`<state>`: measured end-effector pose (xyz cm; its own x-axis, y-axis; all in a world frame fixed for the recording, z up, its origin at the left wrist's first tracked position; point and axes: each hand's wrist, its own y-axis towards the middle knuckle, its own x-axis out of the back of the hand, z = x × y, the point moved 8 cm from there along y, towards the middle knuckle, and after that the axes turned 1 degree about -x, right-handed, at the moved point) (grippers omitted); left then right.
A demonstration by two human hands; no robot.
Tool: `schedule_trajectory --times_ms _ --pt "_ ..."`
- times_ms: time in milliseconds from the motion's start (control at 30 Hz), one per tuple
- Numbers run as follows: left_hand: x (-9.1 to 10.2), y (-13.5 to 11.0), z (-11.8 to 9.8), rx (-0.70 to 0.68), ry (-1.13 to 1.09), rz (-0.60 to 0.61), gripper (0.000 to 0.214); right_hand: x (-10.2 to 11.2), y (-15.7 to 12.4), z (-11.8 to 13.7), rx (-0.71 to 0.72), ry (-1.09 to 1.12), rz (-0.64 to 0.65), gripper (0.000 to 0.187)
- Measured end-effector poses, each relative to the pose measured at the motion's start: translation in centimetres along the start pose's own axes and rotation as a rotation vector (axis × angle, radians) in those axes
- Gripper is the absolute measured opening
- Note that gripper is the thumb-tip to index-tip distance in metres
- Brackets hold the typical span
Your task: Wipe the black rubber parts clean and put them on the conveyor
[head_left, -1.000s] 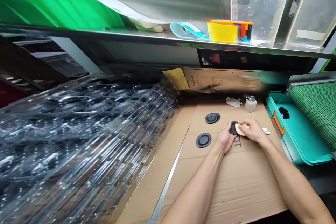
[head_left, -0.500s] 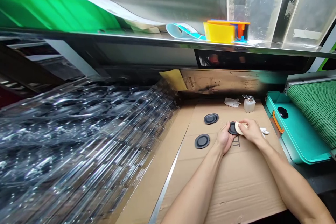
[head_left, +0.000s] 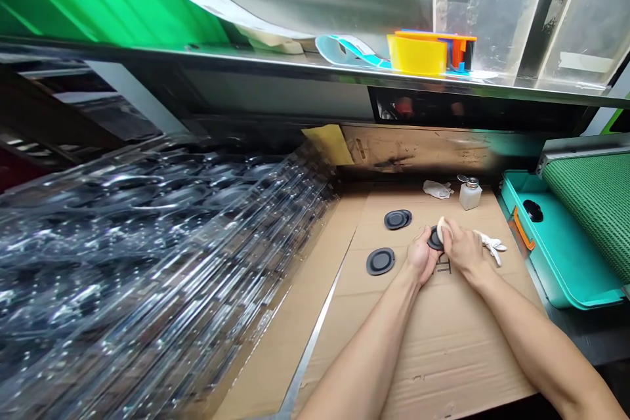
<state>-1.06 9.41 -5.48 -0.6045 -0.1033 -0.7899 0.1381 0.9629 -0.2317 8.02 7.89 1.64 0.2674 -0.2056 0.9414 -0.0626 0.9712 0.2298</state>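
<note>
Black round rubber disc (head_left: 435, 238) is held in the middle of the work area, just above a flat brown cardboard sheet (head_left: 443, 335), and only a part of it can be seen between the two hands. The person's left hand (head_left: 422, 254) grips this disc at its edge in a narrow hold, and the right hand (head_left: 462, 249) keeps a small pale sponge pad (head_left: 440, 228) in a narrow pinch, pressed against the disc's face. Compared with one second ago, the right hand has come over the disc, so the pad is now mostly covered by the fingers and a crumpled white glove (head_left: 491, 244) shows at about 3 o'clock. This means the pad and the disc are in full contact now. At about 10 o'clock lie two overlapping dark discs (head_left: 398, 219), and at about 8 o'clock lies a single dark disc (head_left: 380, 261). At about 1 o'clock stands a small clear bottle with a metal top (head_left: 470, 195), with a white crumpled tissue (head_left: 437, 189) beside it. Further at 3 o'clock is a teal plastic tray with an orange handle (head_left: 524, 228).
</note>
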Motion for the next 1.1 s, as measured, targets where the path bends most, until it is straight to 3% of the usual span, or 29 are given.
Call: schedule_trajectory --times_ms 67,167,300,433,600,700,833,933,1033,1100 --pt "0.2 0.0 -0.1 -0.004 0.014 -0.026 0.034 -0.1 0.0 -0.2 -0.030 -0.003 -0.001 0.042" --pt "-0.1 -0.2 0.0 0.015 0.013 -0.015 0.033 -0.2 -0.1 0.5 0.041 0.020 0.031 0.040" --pt "0.0 -0.4 -0.2 0.008 0.011 -0.032 0.034 0.2 -0.4 -0.5 -0.083 0.018 0.046 0.040" --pt "-0.2 -0.5 -0.2 0.046 -0.026 -0.010 0.034 0.1 -0.6 -0.1 -0.009 0.062 0.057 0.039" --pt "0.1 -0.6 -0.9 0.031 -0.048 -0.071 0.033 0.6 -0.1 -3.3 -0.183 0.153 -0.017 0.038" --pt "0.1 -0.7 -1.3 0.036 -0.091 -0.080 0.034 1.0 -0.1 -3.6 -0.123 0.207 0.003 0.039" --pt "0.5 -0.7 -2.3 0.008 -0.161 -0.099 0.038 2.7 -0.1 -3.4 -0.016 0.078 -0.035 0.043" --pt "1.0 -0.7 -3.7 -0.085 -0.153 -0.153 0.032 4.2 0.3 -5.1 -0.076 -0.089 -0.105 0.030" --pt "1.2 -1.1 -5.3 -0.229 -0.129 -0.197 0.025 3.6 0.7 -7.3 -0.143 -0.161 0.043 0.021" --pt "0.6 -1.3 -5.5 -0.225 -0.119 -0.149 0.023 2.8 0.9 -8.0 -0.149 -0.101 0.143 0.019"
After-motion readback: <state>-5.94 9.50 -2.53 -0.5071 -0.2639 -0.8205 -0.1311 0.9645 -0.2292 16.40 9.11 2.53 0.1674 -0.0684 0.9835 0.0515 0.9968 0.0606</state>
